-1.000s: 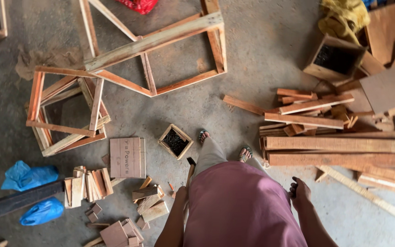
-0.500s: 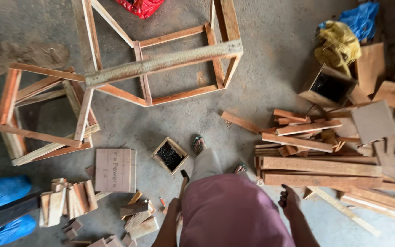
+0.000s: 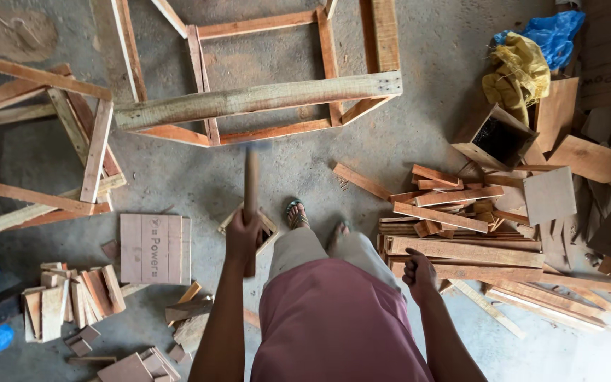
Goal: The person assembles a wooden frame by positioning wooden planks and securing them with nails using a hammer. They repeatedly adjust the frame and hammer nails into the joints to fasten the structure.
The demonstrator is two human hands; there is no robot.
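Left hand (image 3: 243, 237) fisted round a wooden stick (image 3: 250, 187), pointing up toward the wooden frame (image 3: 256, 99). Right hand (image 3: 419, 272) loosely curled, empty, right of the stick, near the plank pile (image 3: 461, 226).

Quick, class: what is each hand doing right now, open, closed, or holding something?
Left hand: closed around a wooden stick, held upright.
Right hand: loosely curled, holding nothing, above the stacked wooden slats.
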